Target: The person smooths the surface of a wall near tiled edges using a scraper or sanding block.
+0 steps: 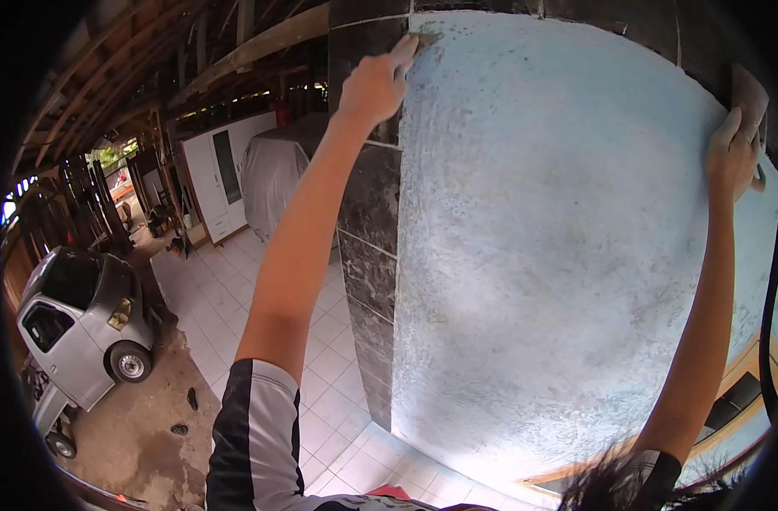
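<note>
Blue wall (542, 221): left hand (377, 85) at edge, right hand (731, 157) holding tool (750, 95).

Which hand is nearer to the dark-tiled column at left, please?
Left. The left hand is high up by the dark-tiled column; the right hand is across the blue wall, near its right edge.

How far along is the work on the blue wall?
It looks well along: pale blue coating covers most of the wall, more even in the upper middle. In hand: the left hand has a small flat tool at the top-left edge; the right hand grips a larger flat tool at the right. Probably left: the pitted left edge and rough lower part, if a smooth finish is wanted.
</note>
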`<state>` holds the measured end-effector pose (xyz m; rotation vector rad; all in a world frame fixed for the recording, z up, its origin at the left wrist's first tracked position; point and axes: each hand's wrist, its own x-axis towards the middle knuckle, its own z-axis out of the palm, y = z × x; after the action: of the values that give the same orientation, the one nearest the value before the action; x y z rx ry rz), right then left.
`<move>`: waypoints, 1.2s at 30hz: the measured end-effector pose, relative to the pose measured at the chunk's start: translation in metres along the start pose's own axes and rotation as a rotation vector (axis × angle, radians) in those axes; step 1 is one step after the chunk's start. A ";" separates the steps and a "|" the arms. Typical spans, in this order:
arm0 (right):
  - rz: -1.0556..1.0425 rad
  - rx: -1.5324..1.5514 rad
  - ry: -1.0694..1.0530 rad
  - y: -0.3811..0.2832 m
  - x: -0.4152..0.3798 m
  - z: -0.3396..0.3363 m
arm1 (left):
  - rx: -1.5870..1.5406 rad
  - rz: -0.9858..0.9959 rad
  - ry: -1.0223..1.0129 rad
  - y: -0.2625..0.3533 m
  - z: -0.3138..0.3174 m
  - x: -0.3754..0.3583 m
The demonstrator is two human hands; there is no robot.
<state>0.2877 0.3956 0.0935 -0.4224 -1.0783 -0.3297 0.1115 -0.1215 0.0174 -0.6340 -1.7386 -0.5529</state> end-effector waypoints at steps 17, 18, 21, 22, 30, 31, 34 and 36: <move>0.006 0.012 -0.057 0.003 0.001 0.002 | 0.027 -0.053 -0.094 0.002 -0.009 0.012; -0.002 -0.020 -0.059 0.000 0.000 -0.002 | 0.028 -0.040 -0.068 0.004 -0.008 0.007; -0.016 -0.027 -0.031 -0.006 -0.001 -0.009 | 0.012 -0.028 -0.032 0.012 -0.004 -0.013; -0.017 -0.020 -0.021 -0.006 -0.001 -0.008 | -0.001 -0.021 -0.032 0.013 -0.002 -0.016; 0.017 0.131 -0.002 0.009 -0.001 0.011 | 0.030 -0.071 -0.036 0.012 -0.003 -0.003; 0.018 0.144 -0.030 0.009 -0.001 0.011 | 0.034 -0.054 -0.027 0.015 -0.005 -0.007; -0.035 0.029 0.047 0.006 0.000 0.008 | 0.022 -0.058 -0.053 0.014 -0.005 -0.011; -0.036 -0.020 0.025 0.005 0.001 0.006 | 0.039 -0.048 -0.059 0.010 -0.006 0.000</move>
<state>0.2856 0.4028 0.0960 -0.4157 -1.0602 -0.3770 0.1221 -0.1178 0.0193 -0.5872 -1.8197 -0.5375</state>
